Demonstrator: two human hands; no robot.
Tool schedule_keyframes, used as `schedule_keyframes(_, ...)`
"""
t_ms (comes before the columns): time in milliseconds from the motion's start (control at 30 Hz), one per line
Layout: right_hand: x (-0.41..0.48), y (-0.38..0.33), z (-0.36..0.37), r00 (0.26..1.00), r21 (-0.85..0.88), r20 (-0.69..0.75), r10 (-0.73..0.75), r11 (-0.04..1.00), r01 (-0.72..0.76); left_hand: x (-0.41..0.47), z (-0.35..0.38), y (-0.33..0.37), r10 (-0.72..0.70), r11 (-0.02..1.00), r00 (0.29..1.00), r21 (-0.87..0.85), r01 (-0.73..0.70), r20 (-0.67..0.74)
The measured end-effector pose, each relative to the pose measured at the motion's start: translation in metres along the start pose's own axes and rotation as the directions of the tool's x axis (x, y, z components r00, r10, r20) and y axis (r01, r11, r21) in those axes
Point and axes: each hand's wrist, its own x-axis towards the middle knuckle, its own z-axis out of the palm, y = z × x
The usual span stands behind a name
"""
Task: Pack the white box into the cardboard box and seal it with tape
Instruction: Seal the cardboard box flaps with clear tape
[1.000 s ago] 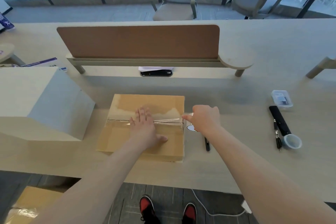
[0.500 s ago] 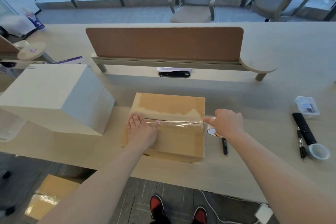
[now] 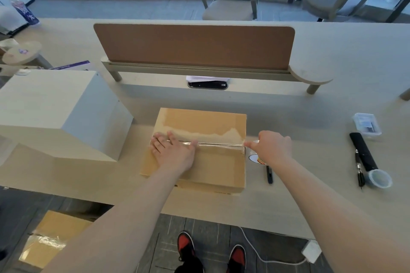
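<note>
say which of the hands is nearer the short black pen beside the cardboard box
Right. The right hand, pinching clear tape, is just beyond the short black pen; the left hand presses flat on the brown cardboard box, at its left end.

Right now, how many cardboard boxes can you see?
2. One box sits on the table, under the left hand. The other box lies on the floor, lower left. More could hide under the table.

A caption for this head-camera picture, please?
Left hand presses clear tape across the cardboard box; right hand holds the tape roll.
</note>
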Motion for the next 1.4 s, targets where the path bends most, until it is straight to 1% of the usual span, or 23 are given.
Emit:
schedule_keyframes(167,0.0,0.0,0.004,1.0,-0.008,0.0,0.011,1.0,-0.011,-0.002,0.005,0.002,-0.011,0.999,0.999,0.033,0.013,-0.041)
schedule_keyframes(267,0.0,0.001,0.007,1.0,0.01,-0.004,0.014,1.0,-0.014,-0.002,0.004,0.007,0.003,0.998,1.0,0.056,-0.002,-0.029)
schedule_keyframes(300,0.0,0.001,0.007,1.0,0.018,-0.003,0.014,1.0,-0.013,-0.003,0.004,0.01,0.029,0.998,0.999,0.052,-0.027,-0.029)
schedule_keyframes(367,0.001,0.001,0.007,1.0,0.036,0.003,0.014,0.999,-0.014,-0.007,0.006,0.019,0.125,0.992,0.991,0.031,-0.124,-0.038)
schedule_keyframes(500,0.002,0.002,0.009,1.0,0.061,0.013,0.012,0.998,-0.013,-0.025,0.018,0.048,0.356,0.934,0.933,0.008,-0.356,-0.052)
schedule_keyframes(600,0.002,0.003,0.01,1.0,0.082,0.003,0.004,0.997,-0.005,-0.034,0.026,0.065,0.44,0.898,0.898,0.03,-0.439,-0.025)
schedule_keyframes(700,0.003,0.004,0.012,1.0,0.101,-0.001,-0.002,0.995,0.002,-0.036,0.034,0.066,0.452,0.89,0.892,0.049,-0.452,0.011)
schedule_keyframes(967,0.006,0.006,0.019,1.0,0.169,0.016,0.01,0.986,-0.012,-0.04,0.038,0.074,0.428,0.896,0.904,0.126,-0.426,0.018)
schedule_keyframes(1033,0.007,0.008,0.022,1.0,0.188,0.02,0.012,0.982,-0.016,-0.046,0.038,0.079,0.472,0.875,0.881,0.109,-0.472,0.029)
schedule_keyframes(1133,0.007,0.007,0.022,1.0,0.191,0.027,0.014,0.981,-0.019,-0.056,0.043,0.084,0.599,0.794,0.799,0.09,-0.601,0.054)
schedule_keyframes(1167,0.007,0.007,0.02,1.0,0.185,0.025,0.01,0.983,-0.014,-0.058,0.044,0.084,0.61,0.784,0.789,0.09,-0.614,0.067)
schedule_keyframes(1300,0.005,0.008,0.014,1.0,0.162,0.018,-0.007,0.987,0.004,-0.058,0.042,0.086,0.594,0.789,0.797,0.112,-0.604,0.112)
schedule_keyframes(1400,0.005,0.008,0.013,1.0,0.187,0.028,-0.005,0.982,-0.001,-0.061,0.035,0.091,0.604,0.78,0.793,0.143,-0.609,0.083)
